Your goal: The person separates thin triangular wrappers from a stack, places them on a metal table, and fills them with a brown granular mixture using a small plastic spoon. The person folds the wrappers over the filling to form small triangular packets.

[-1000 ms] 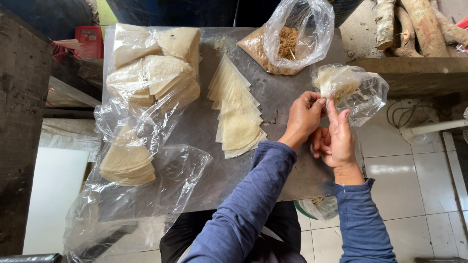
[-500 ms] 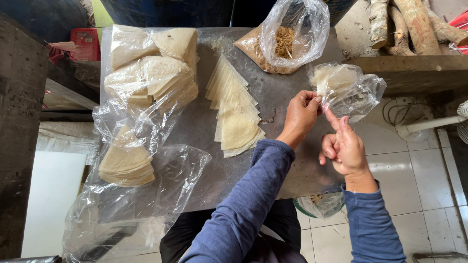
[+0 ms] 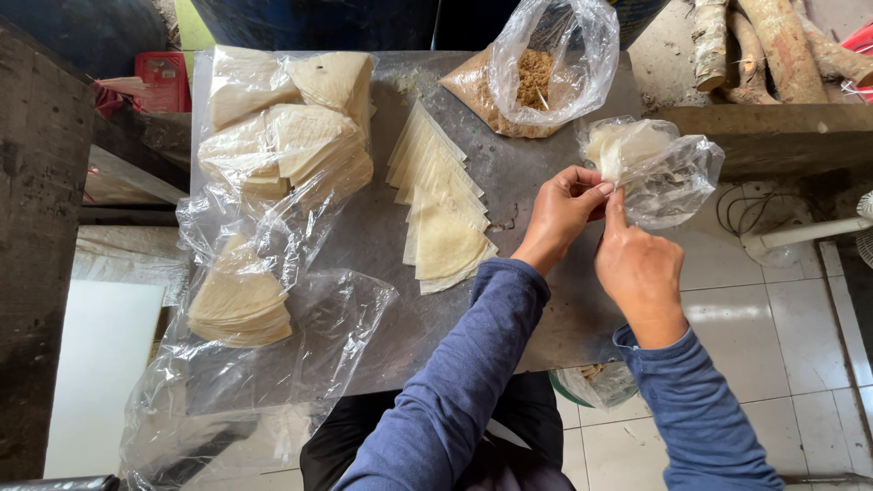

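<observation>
My left hand [image 3: 562, 211] and my right hand [image 3: 639, 268] meet at the neck of a small clear plastic bag [image 3: 668, 173] that holds pale wrappers, at the right edge of the grey metal table [image 3: 536, 182]. Both hands pinch the bag's twisted plastic between fingertips. A fanned row of triangular pale wrappers [image 3: 436, 214] lies on the table just left of my left hand. My blue sleeves reach in from the bottom.
An open clear bag of brown crumbly filling [image 3: 536, 77] sits at the table's far side. Stacks of wrappers in loose plastic [image 3: 282, 136] and another pile [image 3: 238, 305] cover the left. Logs [image 3: 764, 45] lie on a ledge at the right; tiled floor below.
My right hand, which had dropped away from the bag half a second ago, has come back up to its neck beside my left hand. The bag shifted slightly.
</observation>
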